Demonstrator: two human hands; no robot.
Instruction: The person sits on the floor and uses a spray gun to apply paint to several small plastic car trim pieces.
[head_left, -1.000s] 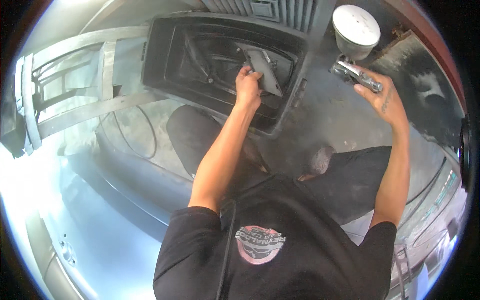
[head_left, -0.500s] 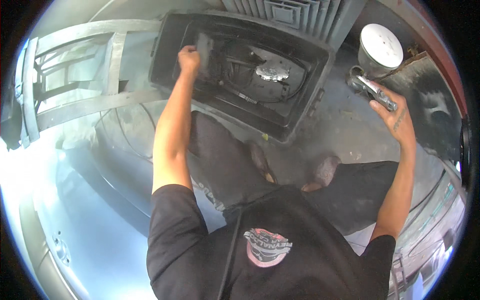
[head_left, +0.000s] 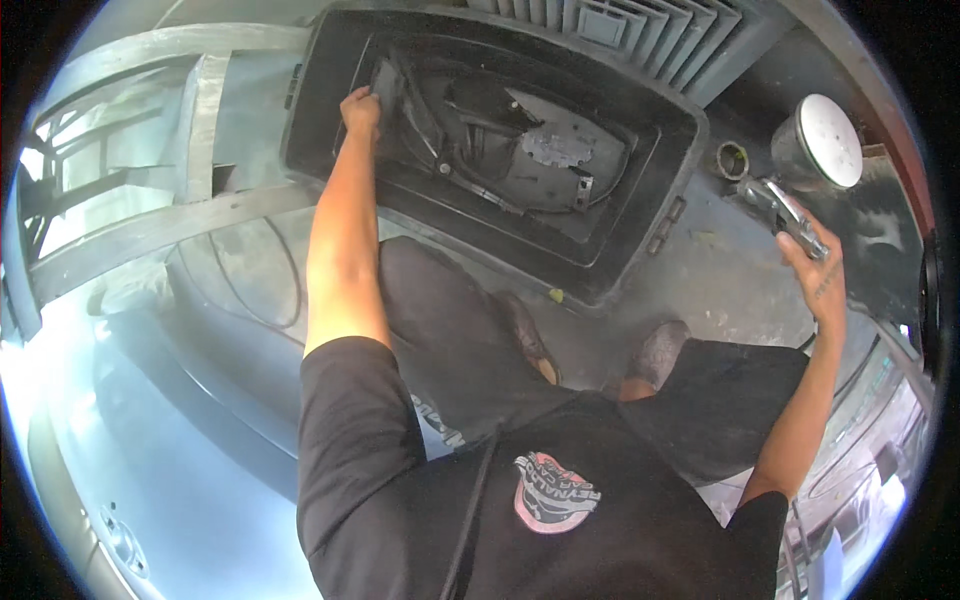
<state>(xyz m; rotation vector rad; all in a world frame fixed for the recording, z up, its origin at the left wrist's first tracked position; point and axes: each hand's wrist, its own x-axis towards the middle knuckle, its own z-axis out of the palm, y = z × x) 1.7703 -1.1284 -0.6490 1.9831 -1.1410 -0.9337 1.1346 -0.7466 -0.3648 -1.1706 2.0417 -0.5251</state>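
A chrome spray gun (head_left: 786, 204), fitted with a white-lidded cup (head_left: 830, 140), was grasped in the right hand (head_left: 823, 275) beside the right end of a black plastic tote (head_left: 668, 175), with the fingers closed around the gun body. A narrow grey panel (head_left: 389, 88) was held by its edge in the left hand (head_left: 361, 112), over the tote's left end, and a dark flat panel (head_left: 580, 112) with a lighter patch was positioned in the tote's right half

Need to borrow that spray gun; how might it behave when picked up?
The spray gun may feel rather heavy for its size, judging by its shiny, metallic-looking body. The bulky, white-lidded cup could make it apt to tip. Its smooth finish might be slippery.
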